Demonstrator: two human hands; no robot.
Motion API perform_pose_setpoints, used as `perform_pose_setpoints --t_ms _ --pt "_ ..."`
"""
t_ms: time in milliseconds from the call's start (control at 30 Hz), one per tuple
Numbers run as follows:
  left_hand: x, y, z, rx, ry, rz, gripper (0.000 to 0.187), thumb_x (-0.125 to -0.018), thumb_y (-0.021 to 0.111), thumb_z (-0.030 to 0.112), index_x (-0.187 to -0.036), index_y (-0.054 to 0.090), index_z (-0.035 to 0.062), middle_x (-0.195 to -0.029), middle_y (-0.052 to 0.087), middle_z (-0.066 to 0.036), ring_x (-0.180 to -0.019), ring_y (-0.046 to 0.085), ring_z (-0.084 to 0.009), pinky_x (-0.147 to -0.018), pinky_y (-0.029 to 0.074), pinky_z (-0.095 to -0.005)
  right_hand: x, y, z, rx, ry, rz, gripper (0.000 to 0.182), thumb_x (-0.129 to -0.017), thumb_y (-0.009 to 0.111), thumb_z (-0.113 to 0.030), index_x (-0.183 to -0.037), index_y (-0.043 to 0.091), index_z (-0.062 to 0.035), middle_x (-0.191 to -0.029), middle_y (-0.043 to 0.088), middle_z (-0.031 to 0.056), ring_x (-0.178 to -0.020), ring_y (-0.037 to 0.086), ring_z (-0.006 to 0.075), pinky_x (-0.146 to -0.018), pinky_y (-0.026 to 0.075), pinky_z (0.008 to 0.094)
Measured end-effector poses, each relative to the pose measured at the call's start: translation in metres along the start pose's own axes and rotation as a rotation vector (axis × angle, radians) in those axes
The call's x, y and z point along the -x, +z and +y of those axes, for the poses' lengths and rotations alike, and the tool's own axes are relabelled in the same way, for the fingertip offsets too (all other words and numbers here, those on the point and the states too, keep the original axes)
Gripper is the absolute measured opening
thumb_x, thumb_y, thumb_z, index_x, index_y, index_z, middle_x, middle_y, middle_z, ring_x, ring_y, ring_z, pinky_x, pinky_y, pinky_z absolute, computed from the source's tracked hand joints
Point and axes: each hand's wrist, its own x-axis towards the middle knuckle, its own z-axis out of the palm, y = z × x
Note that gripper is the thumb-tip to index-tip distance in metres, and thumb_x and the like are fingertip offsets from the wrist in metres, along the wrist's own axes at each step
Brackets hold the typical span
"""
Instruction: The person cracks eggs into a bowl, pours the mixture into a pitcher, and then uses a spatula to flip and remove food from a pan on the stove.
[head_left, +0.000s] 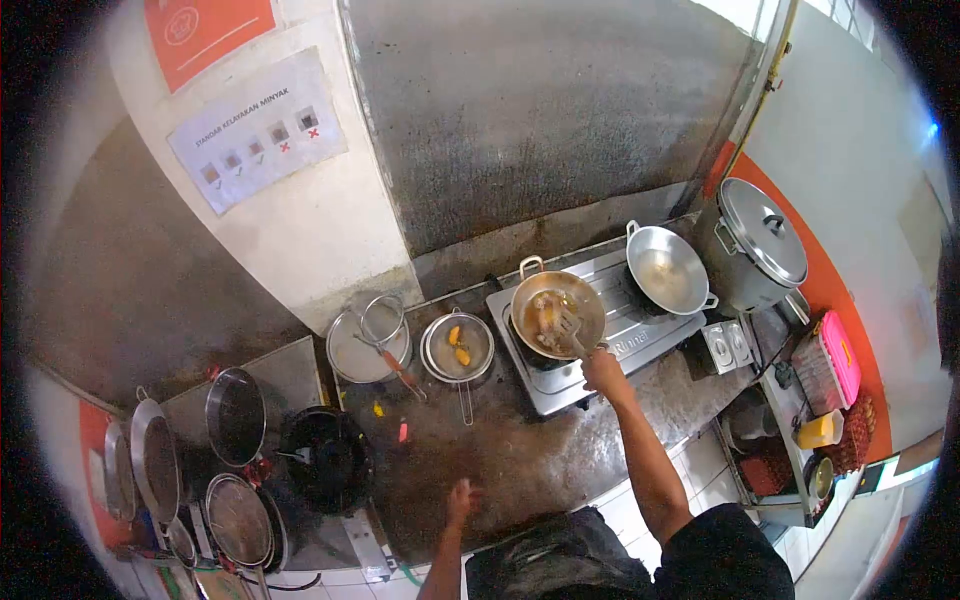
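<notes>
My right hand [602,371] grips the handle of a slotted spatula [570,326], whose head is in a pan [590,300] with browned food [547,308] in oil. The pan sits on the left burner of a silver stove [625,343]. Over the counter's front edge is my left hand [463,500], away from the cookware, with its fingers partly blurred. Left of the stove, a strainer [468,372] over a bowl holds yellow-orange pieces [461,355].
A second wok [667,270] stands on the right burner, beside a large lidded pot [750,250]. At left are a bowl [350,352] with a small sieve [383,318], a black wok [327,460] and several hanging strainers [240,520]. A pink-lidded box [828,360] is at right.
</notes>
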Motion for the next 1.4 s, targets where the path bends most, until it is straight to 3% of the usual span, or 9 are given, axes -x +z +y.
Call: perform_pose_setpoints --t_ms 33,100,200,233,300,433,667,1200,1400 --pt "0.02 -0.011 -0.019 -0.078 0.013 0.035 0.05 -0.094 0.047 0.046 -0.124 0.047 0.0059 -0.098 0.066 -0.008 -0.078 0.063 -0.0198 -0.064 0.052 -0.0384 -0.002 0.002 -0.007 -0.351 0.222 -0.007 0.015 -0.079 0.058 -0.01 -0.087 0.062 0.0018 -0.071 0.062 0.0217 -0.062 0.065 0.035 -0.056 0.053 0.0434" --pt "0.029 -0.074 -0.11 -0.963 0.458 -0.096 0.05 -0.093 0.049 0.043 -0.125 0.045 0.0047 -0.1 0.066 -0.01 -0.081 0.063 -0.0227 -0.066 0.052 -0.0382 -0.004 0.008 -0.011 -0.712 0.441 -0.015 0.017 -0.081 0.058 -0.01 -0.092 0.063 0.0018 -0.07 0.063 0.0185 -0.056 0.065 0.0307 -0.051 0.053 0.0404" --pt "0.147 -0.064 -0.062 0.069 -0.094 0.156 0.038 -0.096 0.045 0.032 -0.121 0.051 0.0032 -0.101 0.064 -0.016 -0.082 0.063 -0.0256 -0.062 0.054 -0.0381 -0.006 0.04 -0.006 -0.475 0.321 0.0 0.027 -0.083 0.055 -0.009 -0.106 0.062 0.0018 -0.07 0.064 0.014 -0.048 0.064 0.0227 -0.045 0.052 0.0347" --pt "0.154 -0.119 -0.125 0.71 -0.222 0.101 0.038 -0.097 0.042 0.03 -0.122 0.051 0.0037 -0.106 0.063 -0.015 -0.082 0.064 -0.0256 -0.059 0.054 -0.0362 -0.002 0.044 -0.009 -0.494 0.308 0.042 0.028 -0.083 0.054 -0.009 -0.108 0.062 0.0016 -0.07 0.064 0.0142 -0.049 0.064 0.0228 -0.046 0.053 0.0338" --pt "0.222 -0.1 -0.092 0.226 -0.22 0.397 0.037 -0.096 0.043 0.029 -0.122 0.052 0.0037 -0.105 0.063 -0.015 -0.082 0.063 -0.0256 -0.059 0.054 -0.0361 -0.003 0.065 -0.002 -0.409 0.189 0.069 0.026 -0.083 0.052 -0.009 -0.106 0.061 0.0023 -0.067 0.065 0.0173 -0.052 0.066 0.0261 -0.049 0.054 0.0341" --pt "0.269 -0.069 -0.032 0.167 -0.27 0.58 0.036 -0.096 0.043 0.028 -0.121 0.052 0.0035 -0.105 0.063 -0.015 -0.083 0.063 -0.0254 -0.06 0.054 -0.036 -0.015 0.06 -0.005 -0.369 0.291 0.042 0.027 -0.084 0.048 -0.008 -0.105 0.059 0.0044 -0.064 0.063 0.0205 -0.052 0.066 0.0291 -0.05 0.054 0.0385" --pt "0.284 -0.05 -0.016 0.176 -0.253 0.66 0.034 -0.096 0.045 0.027 -0.119 0.053 0.0033 -0.104 0.063 -0.014 -0.085 0.062 -0.0252 -0.06 0.054 -0.0358 -0.001 0.017 -0.028 -0.784 0.19 0.032 0.028 -0.085 0.054 -0.011 -0.108 0.057 0.0051 -0.064 0.063 0.018 -0.048 0.065 0.0243 -0.048 0.053 0.0347" --pt "0.319 -0.033 -0.035 0.263 -0.261 0.759 0.03 -0.095 0.047 0.023 -0.116 0.056 0.0028 -0.102 0.062 -0.013 -0.088 0.06 -0.0246 -0.062 0.054 -0.0353 -0.004 0.01 -0.061 -0.433 0.182 0.171 0.035 -0.085 0.054 -0.009 -0.118 0.055 0.0006 -0.069 0.062 0.0198 -0.049 0.063 0.0231 -0.047 0.049 0.036" --pt "0.318 -0.044 -0.051 0.284 -0.247 0.755 0.028 -0.094 0.049 0.021 -0.114 0.057 0.0026 -0.101 0.061 -0.013 -0.09 0.06 -0.0243 -0.063 0.054 -0.0351 0.012 -0.003 -0.074 -0.69 0.201 0.144 0.034 -0.088 0.053 -0.008 -0.121 0.053 0.0016 -0.071 0.063 0.013 -0.043 0.058 0.0173 -0.039 0.045 0.0304"
